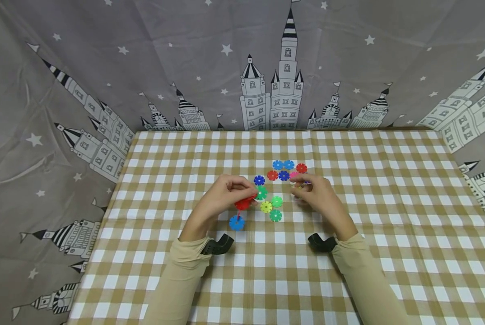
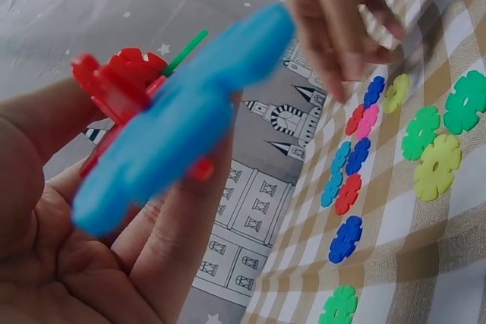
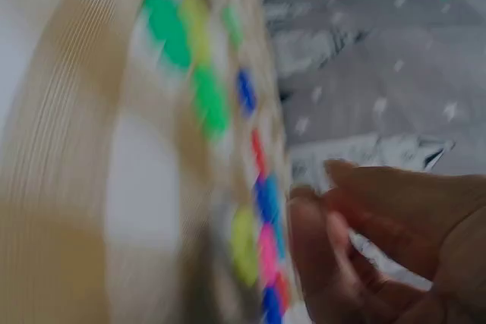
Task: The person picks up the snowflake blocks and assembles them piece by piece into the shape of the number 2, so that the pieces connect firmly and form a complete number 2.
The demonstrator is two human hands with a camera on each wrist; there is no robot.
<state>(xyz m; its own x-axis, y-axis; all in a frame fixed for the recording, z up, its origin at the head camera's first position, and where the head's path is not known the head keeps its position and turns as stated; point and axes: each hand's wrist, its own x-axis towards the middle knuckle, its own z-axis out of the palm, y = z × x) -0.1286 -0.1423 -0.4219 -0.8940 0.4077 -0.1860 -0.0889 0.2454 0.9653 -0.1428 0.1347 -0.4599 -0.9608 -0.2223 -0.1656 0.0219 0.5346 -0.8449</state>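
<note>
Currently, in the left hand [image 1: 226, 192]: grasping, with thumb and fingers pinching a joined piece [image 2: 114, 92] of notched, flower-edged discs, raised above the table.
Joined piece: glossy, plastic-looking; red discs [image 1: 242, 205] at the fingers, a light blue part [image 2: 167, 130] slotted across them, and a green disc [image 2: 184, 52] seen nearly edge-on.
Right hand [image 1: 317, 194]: released as far as shown, its fingers loosely bent with a gap between thumb and index, above the far loose discs.
Near loose discs: 2 green [image 1: 277, 201] and 1 yellow [image 1: 266, 206], lying flat in a small cluster between the hands.
Far loose discs: 2 light blue [image 1: 283, 164] side by side, 2 red [image 1: 272, 175], a pink [image 1: 294, 175] and several dark blue [image 1: 283, 175].
Tablecloth [image 1: 165, 189]: woven, brown-and-white checked, lightly creased.
Backdrop [image 1: 210, 58]: grey hanging fabric printed with stars and castles.
Sleeves [image 1: 173, 284]: beige, gathered at the wrists beside black curved mounts [image 1: 222, 244].
Hard to make out: the right hand partly covers the pink and rightmost dark blue discs in the head view; the right wrist view is blurred; how the held parts interlock is unclear.
</note>
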